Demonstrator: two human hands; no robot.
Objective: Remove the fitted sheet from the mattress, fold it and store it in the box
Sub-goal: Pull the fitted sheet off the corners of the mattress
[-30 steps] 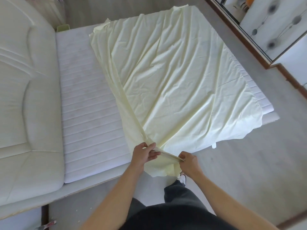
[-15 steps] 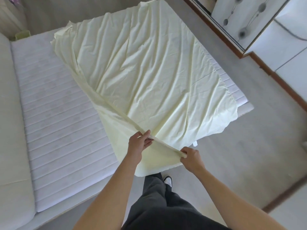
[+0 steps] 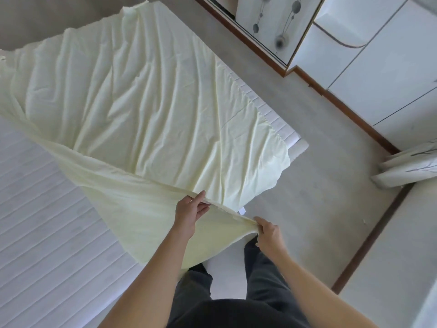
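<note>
So the pale yellow fitted sheet (image 3: 146, 110) is off the corners and spread loose over the mattress (image 3: 47, 221), stretching from the near edge out toward 11 o'clock. The left hand (image 3: 190, 210) pinches the hem with thumb over curled fingers, and the right hand (image 3: 268, 233) pinches the same edge just at 4 o'clock from it, fabric taut between them.

Biggest risk imo: the far end is only lying there, so one hard tug could drag it all off onto the floor (image 3: 319, 174), or the fold ends up crooked since the corners aren't lined up.

No box anywhere in view. The sheet's left edge is cut off, and I can't tell where the elastic corners sit.
</note>
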